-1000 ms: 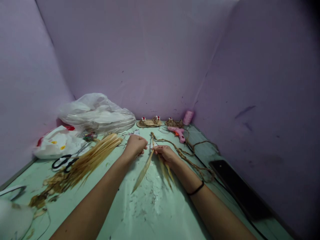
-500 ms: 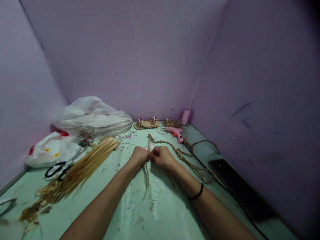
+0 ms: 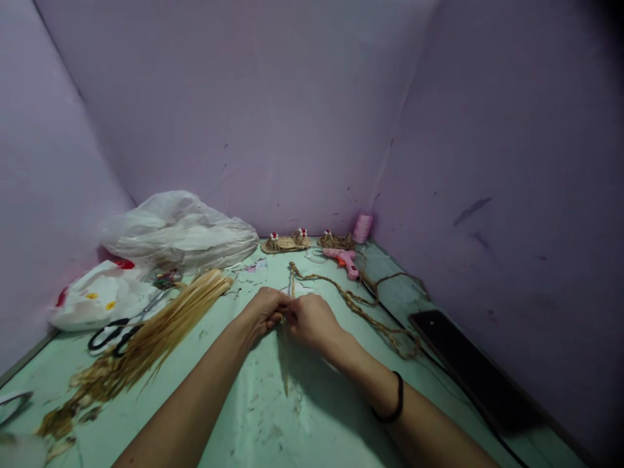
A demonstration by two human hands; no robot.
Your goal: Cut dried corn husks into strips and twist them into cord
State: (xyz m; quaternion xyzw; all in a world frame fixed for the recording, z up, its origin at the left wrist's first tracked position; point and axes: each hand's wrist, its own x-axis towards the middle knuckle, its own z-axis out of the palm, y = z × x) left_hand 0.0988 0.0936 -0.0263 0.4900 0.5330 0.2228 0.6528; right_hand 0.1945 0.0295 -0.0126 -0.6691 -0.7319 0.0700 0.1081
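Observation:
My left hand (image 3: 268, 308) and my right hand (image 3: 312, 320) meet at the middle of the green table. Both are closed, pinching a pale braid of dried fibre strands (image 3: 292, 284). Its upper end runs away from me to a knotted tip by a long braided cord (image 3: 358, 302). Loose strand ends (image 3: 286, 374) hang down toward me below the fingers. The knuckles hide the exact spot where the strands cross. A black band circles my right wrist.
At left lie a bundle of dried fibre (image 3: 170, 325), black-handled scissors (image 3: 112, 335) and plastic bags (image 3: 180, 231). Woven pieces with beads (image 3: 286, 244), a pink glue gun (image 3: 344, 259) and a pink thread spool (image 3: 362, 229) stand at the back. A dark flat object (image 3: 472, 370) lies right.
My right hand has turned over and shifted slightly toward me and left, its knuckles now on top. The loose strand ends have swung closer together. The left fingers have curled more.

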